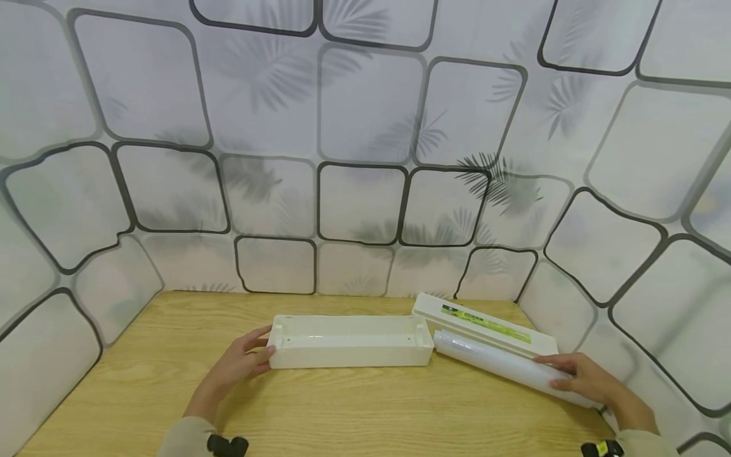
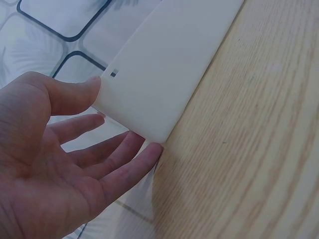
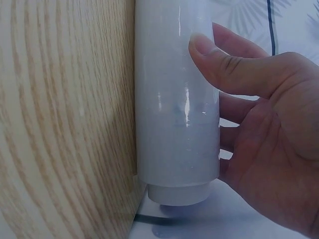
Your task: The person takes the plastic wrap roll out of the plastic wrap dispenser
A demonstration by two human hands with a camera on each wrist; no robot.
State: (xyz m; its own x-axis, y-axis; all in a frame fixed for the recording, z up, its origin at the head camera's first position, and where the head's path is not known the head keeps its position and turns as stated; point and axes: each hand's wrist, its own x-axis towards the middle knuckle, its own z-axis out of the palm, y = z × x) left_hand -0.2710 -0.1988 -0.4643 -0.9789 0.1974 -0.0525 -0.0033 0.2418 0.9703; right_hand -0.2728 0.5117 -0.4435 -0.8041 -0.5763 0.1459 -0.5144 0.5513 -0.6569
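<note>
A long, open white box (image 1: 351, 355) sits on the wooden table. At its left end is my left hand (image 1: 242, 358), the thumb at the front corner. In the left wrist view, the fingertips (image 2: 154, 149) touch the end of the box, and the palm stays apart from it. My right hand (image 1: 585, 381) holds a roll of plastic wrap (image 1: 502, 365) near its right end. In the right wrist view, the thumb (image 3: 209, 52) lies over the roll and the other fingers go behind it, their tips hidden.
Behind the roll lies a long white lid (image 1: 428, 306) with a green and yellow label (image 1: 485, 324). The wooden table (image 1: 365, 412) extends in front of the box. Patterned walls (image 1: 365, 203) enclose the table's back and sides.
</note>
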